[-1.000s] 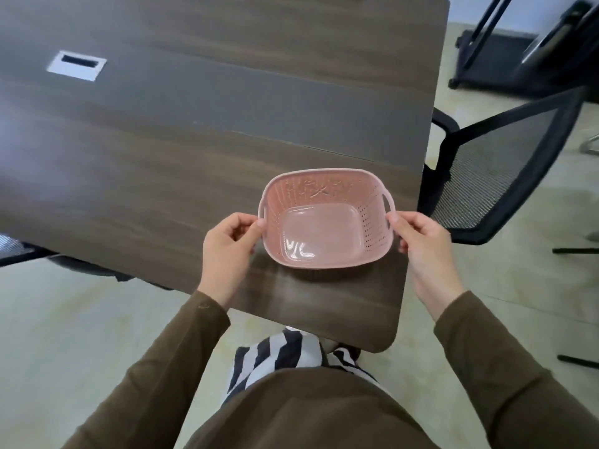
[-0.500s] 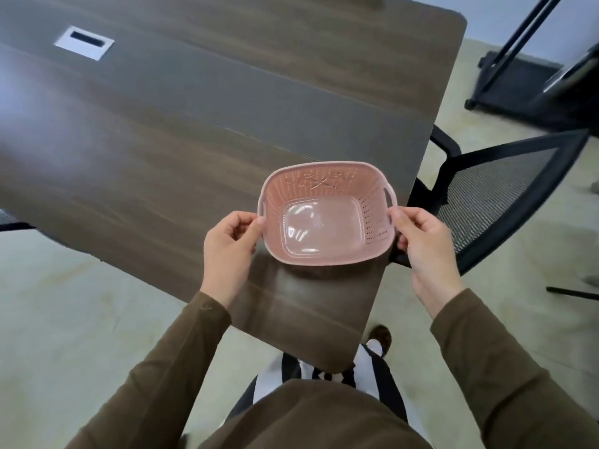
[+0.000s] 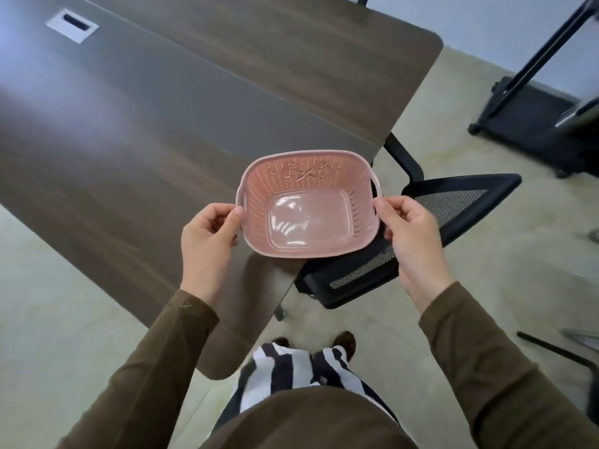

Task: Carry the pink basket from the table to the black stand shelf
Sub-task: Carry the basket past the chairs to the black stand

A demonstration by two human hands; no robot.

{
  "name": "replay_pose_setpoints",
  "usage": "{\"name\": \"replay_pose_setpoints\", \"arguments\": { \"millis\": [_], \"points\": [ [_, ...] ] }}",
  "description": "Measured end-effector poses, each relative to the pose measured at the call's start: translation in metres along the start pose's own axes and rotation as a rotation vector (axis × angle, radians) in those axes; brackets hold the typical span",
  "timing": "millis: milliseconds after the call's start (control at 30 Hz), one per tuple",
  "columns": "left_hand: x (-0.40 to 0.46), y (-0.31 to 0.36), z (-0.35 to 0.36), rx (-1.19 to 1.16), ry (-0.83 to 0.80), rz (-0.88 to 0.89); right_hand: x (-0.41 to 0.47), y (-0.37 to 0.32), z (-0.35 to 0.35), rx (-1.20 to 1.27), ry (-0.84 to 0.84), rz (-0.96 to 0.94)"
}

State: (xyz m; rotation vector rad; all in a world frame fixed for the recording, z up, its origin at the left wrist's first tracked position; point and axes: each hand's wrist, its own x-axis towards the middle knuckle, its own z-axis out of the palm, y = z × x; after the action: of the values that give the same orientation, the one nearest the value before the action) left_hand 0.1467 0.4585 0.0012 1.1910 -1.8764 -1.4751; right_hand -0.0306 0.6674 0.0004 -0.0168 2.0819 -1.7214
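The pink basket [image 3: 308, 209] is an empty, perforated plastic tub with a handle on each short side. I hold it in the air over the near right corner of the dark wooden table [image 3: 162, 108]. My left hand [image 3: 207, 234] grips its left rim and my right hand [image 3: 408, 234] grips its right rim by the handle. The black stand [image 3: 531, 124] shows at the upper right: a wheeled base and slanted poles; its shelf is not clearly visible.
A black mesh office chair [image 3: 431, 234] stands right of the table, partly under the basket. A silver cable port [image 3: 72, 24] sits in the far left of the tabletop. Pale floor lies between me and the stand. More chair legs [image 3: 557, 348] show at the right edge.
The basket has been lifted off the table and moved right, past the table's edge and over the chair. The view has swung right, so more of the stand's base shows.
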Motion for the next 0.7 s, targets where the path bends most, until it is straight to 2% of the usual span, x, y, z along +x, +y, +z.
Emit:
{"name": "replay_pose_setpoints", "arguments": {
  "millis": [267,700],
  "points": [
    [0.005,0.024,0.073,-0.015,-0.023,-0.004,0.048,-0.009,-0.058,0.01,0.017,-0.006],
    [0.066,0.069,0.208,-0.039,-0.085,-0.03,0.172,-0.035,-0.133,0.08,0.1,0.035]
  ]
}}
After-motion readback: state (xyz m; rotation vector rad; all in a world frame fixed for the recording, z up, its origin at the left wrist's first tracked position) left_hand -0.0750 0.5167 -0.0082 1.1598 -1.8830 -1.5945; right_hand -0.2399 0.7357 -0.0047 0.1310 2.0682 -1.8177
